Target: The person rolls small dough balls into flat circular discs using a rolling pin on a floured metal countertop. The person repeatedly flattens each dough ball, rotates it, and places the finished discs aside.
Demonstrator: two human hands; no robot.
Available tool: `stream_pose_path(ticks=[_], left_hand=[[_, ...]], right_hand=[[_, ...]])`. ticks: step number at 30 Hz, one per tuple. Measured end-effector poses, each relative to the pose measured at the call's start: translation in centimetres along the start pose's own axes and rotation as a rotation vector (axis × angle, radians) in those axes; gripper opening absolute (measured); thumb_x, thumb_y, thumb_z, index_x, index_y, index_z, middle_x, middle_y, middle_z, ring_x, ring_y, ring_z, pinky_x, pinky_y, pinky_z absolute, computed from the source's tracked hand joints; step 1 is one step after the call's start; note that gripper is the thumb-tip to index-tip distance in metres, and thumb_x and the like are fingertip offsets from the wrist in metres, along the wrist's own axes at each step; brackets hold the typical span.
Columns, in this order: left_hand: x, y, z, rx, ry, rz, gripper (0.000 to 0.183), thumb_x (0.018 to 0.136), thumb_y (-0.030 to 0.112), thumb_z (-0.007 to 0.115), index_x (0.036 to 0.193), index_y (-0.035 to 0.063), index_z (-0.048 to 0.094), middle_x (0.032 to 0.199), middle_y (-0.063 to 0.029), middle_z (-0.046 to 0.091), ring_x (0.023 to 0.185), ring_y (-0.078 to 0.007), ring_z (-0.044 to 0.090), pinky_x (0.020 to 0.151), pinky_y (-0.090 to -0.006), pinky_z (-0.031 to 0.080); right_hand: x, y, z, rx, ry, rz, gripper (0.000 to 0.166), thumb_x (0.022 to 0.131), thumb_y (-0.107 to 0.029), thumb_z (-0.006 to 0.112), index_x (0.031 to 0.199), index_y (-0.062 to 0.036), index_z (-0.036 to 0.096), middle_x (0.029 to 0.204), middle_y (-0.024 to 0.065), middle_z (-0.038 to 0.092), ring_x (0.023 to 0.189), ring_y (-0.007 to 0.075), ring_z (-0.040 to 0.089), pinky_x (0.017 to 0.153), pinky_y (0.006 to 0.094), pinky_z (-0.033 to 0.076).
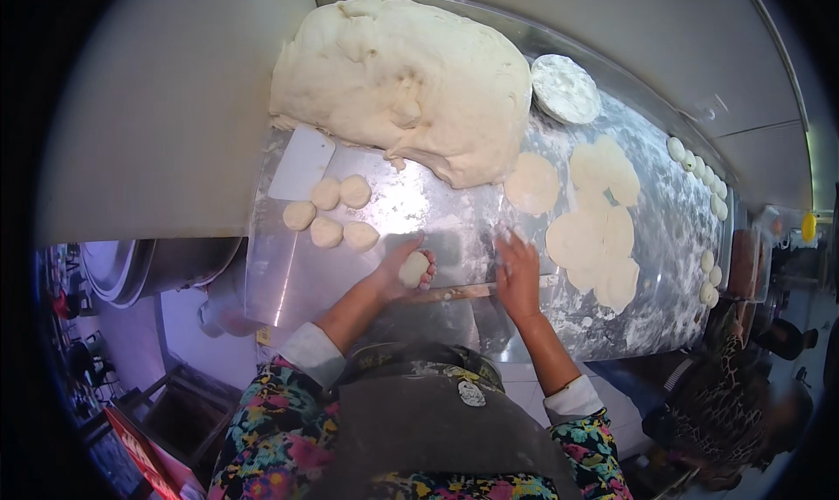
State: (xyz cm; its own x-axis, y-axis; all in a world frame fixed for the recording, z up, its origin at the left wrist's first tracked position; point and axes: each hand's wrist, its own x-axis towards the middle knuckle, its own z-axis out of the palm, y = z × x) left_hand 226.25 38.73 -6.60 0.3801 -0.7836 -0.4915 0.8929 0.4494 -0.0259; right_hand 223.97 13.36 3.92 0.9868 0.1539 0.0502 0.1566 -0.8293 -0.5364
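Note:
My left hand [390,267] holds a small ball of dough [413,270] in its palm, the fingers curled around it. To the right, my right hand [519,274] is just above the metal worktop [452,218], its fingers apart and blurred, with nothing visible in them. A wooden rolling pin [468,291] lies along the front, passing close to both hands. Several dough balls [326,232] sit in a cluster left of my left hand. Thin rolled dough rounds [590,238] overlap one another beyond my right hand, and a single round [531,183] lies nearer.
A huge slab of dough [406,87] fills the back left. Beside it are a white scraper [301,162] and a bowl of flour [565,88]. Filled or shaped pieces [699,167] line the far right. Another person [721,395] is at the lower right, a metal pot [157,267] at left.

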Motion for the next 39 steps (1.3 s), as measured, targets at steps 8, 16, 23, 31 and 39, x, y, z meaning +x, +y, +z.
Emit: stream_pose_path(ticks=[8,16,23,31,39], left_hand=[[2.7,0.6,10.6,0.665,0.156,0.416,0.021,0.097,0.020,0.060,0.107,0.0010,0.061,0.095,-0.0078,0.063,0.082,-0.0170,0.064,0.074,-0.0288,0.055],[4.7,-0.3,11.4,1.885,0.431,1.249,0.040,0.084,0.018,0.071,0.121,0.0078,0.061,0.123,-0.0151,0.059,0.121,-0.0370,0.048,0.103,-0.0438,0.040],[7.1,-4.3,6.7,2.131,-0.007,1.260,0.040,0.081,0.008,0.068,0.120,0.0088,0.062,0.119,-0.0155,0.061,0.116,-0.0367,0.054,0.105,-0.0441,0.041],[4.3,-3.3,9.6,2.123,0.316,1.213,0.025,0.087,0.012,0.056,0.108,0.0013,0.061,0.112,-0.0192,0.062,0.111,-0.0392,0.054,0.100,-0.0477,0.040],[8.7,-3.7,9.9,2.162,0.423,1.244,0.043,0.084,0.011,0.061,0.124,-0.0021,0.053,0.134,-0.0234,0.050,0.126,-0.0417,0.044,0.109,-0.0502,0.031]], right_hand=[[-7.9,2.5,2.4,-0.041,-0.139,-0.165,0.040,0.076,-0.016,0.071,0.115,-0.0070,0.063,0.119,0.0162,0.057,0.111,0.0382,0.053,0.099,0.0479,0.041],[-13.2,2.9,1.8,-0.134,-0.117,-0.061,0.046,0.075,-0.015,0.073,0.119,-0.0071,0.061,0.121,0.0164,0.058,0.115,0.0361,0.053,0.103,0.0485,0.039],[-14.9,4.9,2.2,-0.139,0.003,-0.029,0.044,0.073,-0.014,0.071,0.114,-0.0070,0.061,0.115,0.0159,0.058,0.109,0.0369,0.054,0.098,0.0479,0.040],[-14.3,7.3,0.7,0.059,0.094,-0.213,0.030,0.078,-0.016,0.063,0.107,-0.0064,0.065,0.104,0.0134,0.062,0.097,0.0316,0.060,0.084,0.0441,0.046],[-15.4,9.3,-0.8,0.107,0.130,-0.291,0.026,0.083,-0.014,0.065,0.108,-0.0058,0.060,0.109,0.0128,0.059,0.105,0.0315,0.056,0.095,0.0434,0.043]])
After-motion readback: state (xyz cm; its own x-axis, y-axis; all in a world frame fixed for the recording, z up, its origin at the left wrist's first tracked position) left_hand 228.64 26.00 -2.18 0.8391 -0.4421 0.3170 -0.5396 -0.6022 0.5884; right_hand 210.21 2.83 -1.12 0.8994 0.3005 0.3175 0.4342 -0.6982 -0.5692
